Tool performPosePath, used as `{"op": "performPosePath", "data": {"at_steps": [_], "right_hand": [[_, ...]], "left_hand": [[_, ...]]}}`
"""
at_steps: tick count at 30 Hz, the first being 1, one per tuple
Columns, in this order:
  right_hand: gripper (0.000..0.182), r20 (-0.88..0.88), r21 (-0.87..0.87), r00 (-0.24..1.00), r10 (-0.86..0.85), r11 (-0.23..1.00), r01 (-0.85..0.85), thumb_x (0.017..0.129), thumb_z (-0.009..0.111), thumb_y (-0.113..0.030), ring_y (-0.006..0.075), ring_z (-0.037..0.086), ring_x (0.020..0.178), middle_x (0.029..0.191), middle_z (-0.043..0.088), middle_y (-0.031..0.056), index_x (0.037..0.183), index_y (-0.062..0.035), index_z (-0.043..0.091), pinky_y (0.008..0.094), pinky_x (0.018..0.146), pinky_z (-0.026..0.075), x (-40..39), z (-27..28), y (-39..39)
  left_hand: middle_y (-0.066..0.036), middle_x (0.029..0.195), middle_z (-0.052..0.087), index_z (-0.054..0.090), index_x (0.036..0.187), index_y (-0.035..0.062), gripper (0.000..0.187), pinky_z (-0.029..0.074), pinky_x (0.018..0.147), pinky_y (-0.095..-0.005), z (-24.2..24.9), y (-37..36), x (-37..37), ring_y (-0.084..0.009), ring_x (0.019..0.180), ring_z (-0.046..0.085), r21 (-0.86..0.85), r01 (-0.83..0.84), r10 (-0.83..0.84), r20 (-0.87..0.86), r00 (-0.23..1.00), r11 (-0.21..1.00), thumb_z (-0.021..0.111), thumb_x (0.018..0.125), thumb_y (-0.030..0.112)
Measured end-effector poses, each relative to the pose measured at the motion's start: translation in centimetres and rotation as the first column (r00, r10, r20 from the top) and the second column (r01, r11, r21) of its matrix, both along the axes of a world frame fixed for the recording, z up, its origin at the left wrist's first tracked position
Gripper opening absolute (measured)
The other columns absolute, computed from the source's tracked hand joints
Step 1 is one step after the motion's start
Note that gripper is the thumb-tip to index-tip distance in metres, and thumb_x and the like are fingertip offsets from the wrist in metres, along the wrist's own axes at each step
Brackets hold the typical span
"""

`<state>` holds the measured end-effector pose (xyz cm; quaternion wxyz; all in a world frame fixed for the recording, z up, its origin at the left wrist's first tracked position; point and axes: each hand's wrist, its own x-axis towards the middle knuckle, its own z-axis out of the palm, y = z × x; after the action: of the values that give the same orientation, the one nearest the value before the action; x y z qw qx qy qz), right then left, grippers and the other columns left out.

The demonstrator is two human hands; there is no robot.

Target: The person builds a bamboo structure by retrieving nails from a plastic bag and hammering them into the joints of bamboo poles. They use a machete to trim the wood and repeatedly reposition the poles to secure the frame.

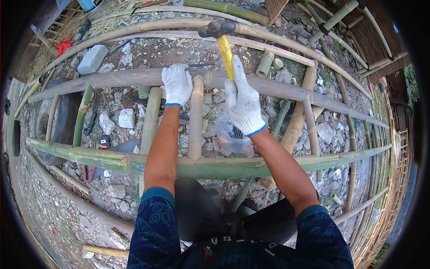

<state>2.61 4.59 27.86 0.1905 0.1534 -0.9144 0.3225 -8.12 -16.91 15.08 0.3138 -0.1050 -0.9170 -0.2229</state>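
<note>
A bamboo ladder-like frame lies across the view, with a grey-brown far rail [286,87] and a green near rail [215,167]. My left hand [177,85], in a white knit glove, rests on the far rail with its fingers curled over it. Just right of that hand, a bamboo rung [195,121] meets the rail. My right hand [244,107], gloved too, grips a hammer [225,56] by its yellow handle. The dark hammer head is raised above the far rail. Below the right hand, a clear plastic bag [234,134] holds small dark pieces, perhaps nails.
Broken stones [126,118] and rubble cover the ground. At left lie a tape measure [104,142] and a saw with a red handle [87,172]. A concrete block [92,59] stands beyond the frame. Long bamboo poles [148,27] curve across the back; more bamboo is stacked at right.
</note>
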Motion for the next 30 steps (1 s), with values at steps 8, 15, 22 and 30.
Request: {"op": "performPosePath", "data": {"at_steps": [8,15,22,30], "right_hand": [[0.066,0.041,-0.032,0.999,0.001,1.000,0.000,0.104,0.059,-0.020,0.0495,0.070,0.079,0.085,0.070,0.0312,0.165,-0.0196,0.034,0.0586,0.073,0.056,-1.1,1.3,-0.2],[0.063,0.207,0.238,0.978,-0.025,0.971,-0.026,0.105,0.056,-0.022,0.0439,0.071,0.072,0.081,0.071,0.0263,0.165,-0.0204,0.035,0.0561,0.067,0.057,-0.9,-1.4,0.5],[0.058,0.301,0.258,0.954,-0.005,0.963,-0.077,0.105,0.054,-0.029,0.0478,0.071,0.087,0.100,0.073,0.0288,0.161,-0.0193,0.041,0.0589,0.081,0.056,-0.6,-0.6,4.2],[0.043,0.486,0.178,0.834,-0.261,0.964,0.197,0.104,0.059,-0.026,0.0459,0.072,0.094,0.096,0.072,0.0298,0.141,-0.0037,0.060,0.0498,0.084,0.055,9.4,6.4,19.8]], "left_hand": [[-0.013,0.119,0.066,0.066,0.117,0.0112,0.021,0.031,0.114,-0.0539,0.4,-0.2,-0.9,-0.0332,0.123,0.057,0.009,0.007,-0.007,0.014,1.000,1.000,0.060,0.098,0.017],[-0.013,0.115,0.067,0.067,0.114,0.0101,0.021,0.031,0.113,-0.0524,0.7,-0.5,-0.4,-0.0326,0.119,0.058,0.005,0.020,-0.020,-0.033,0.999,1.000,0.059,0.097,0.017],[-0.014,0.123,0.066,0.066,0.125,0.0125,0.029,0.029,0.115,-0.0530,0.7,-1.3,-1.3,-0.0330,0.127,0.056,-0.064,0.019,-0.009,0.150,0.989,0.998,0.055,0.102,0.024],[-0.026,0.136,0.058,0.063,0.131,-0.0002,0.061,0.044,0.113,-0.0497,9.2,7.7,6.8,-0.0435,0.130,0.054,0.154,0.352,-0.385,0.365,0.848,0.923,0.077,0.087,0.039]]}}
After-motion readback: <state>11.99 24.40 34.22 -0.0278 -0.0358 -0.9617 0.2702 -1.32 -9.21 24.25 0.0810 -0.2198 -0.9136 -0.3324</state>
